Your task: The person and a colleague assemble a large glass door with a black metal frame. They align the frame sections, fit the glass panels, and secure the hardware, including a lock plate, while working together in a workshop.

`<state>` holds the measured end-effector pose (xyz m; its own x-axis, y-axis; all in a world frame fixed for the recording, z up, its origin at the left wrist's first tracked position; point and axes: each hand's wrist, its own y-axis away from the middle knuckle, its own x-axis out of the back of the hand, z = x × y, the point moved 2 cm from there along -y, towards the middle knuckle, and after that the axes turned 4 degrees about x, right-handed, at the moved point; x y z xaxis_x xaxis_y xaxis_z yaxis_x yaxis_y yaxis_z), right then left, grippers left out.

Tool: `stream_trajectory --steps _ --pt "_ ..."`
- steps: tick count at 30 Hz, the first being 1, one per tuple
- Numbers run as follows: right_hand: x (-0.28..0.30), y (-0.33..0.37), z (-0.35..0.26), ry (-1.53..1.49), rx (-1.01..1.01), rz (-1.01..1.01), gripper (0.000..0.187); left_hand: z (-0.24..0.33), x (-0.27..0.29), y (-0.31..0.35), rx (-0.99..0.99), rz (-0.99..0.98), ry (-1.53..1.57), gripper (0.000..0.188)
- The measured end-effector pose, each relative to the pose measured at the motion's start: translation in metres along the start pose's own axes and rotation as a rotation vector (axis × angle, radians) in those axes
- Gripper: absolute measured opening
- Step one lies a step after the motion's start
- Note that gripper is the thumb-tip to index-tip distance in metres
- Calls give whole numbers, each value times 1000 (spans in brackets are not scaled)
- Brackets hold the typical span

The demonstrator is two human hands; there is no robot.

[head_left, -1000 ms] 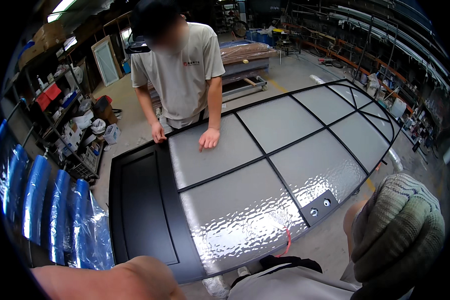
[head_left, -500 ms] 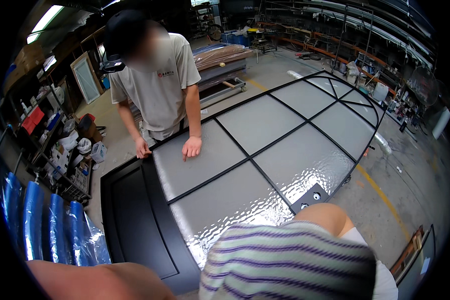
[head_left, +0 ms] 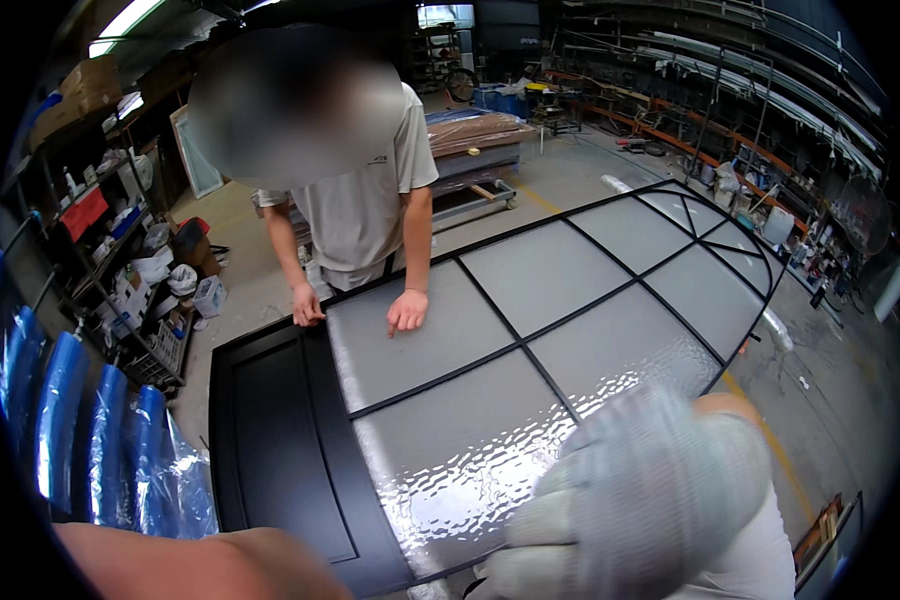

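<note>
My right hand [head_left: 620,500], in a pale knitted glove, is raised close in front of me over the near side of a large door [head_left: 270,450]. Motion smears its fingers, and I cannot make out whether it holds anything. Of my left arm [head_left: 200,565] only blurred bare skin shows at the lower left; the hand is out of view. Lying flat, the door has a black frame, a solid panel at the left, rippled glass [head_left: 450,470] split by black bars, and a curved far end. Across from me a co-worker's hands [head_left: 407,312] rest at the glass and the frame edge.
Rolls of blue plastic film [head_left: 65,410] stand at the left, near a cluttered shelf [head_left: 120,240]. Behind the co-worker is a cart stacked with wrapped panels [head_left: 470,150]. Metal racks [head_left: 710,100] line the back right. A framed piece [head_left: 830,540] leans at the lower right.
My gloved right hand has shifted right and turned, with its finger side now showing and the door's dark plate hidden. The view has shifted slightly. The co-worker's head has leaned further forward.
</note>
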<state>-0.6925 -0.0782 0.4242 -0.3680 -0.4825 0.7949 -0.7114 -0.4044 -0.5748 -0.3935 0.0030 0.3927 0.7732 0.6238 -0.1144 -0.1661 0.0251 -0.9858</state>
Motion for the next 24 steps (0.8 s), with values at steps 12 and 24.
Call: stream_trajectory --steps 12,24 --pt "22 -3 -47 281 -48 5 15 6 22 -3 -19 22 -77 43" --pt "23 14 -45 373 -132 60 16 15 35 1 -22 10 -159 41"
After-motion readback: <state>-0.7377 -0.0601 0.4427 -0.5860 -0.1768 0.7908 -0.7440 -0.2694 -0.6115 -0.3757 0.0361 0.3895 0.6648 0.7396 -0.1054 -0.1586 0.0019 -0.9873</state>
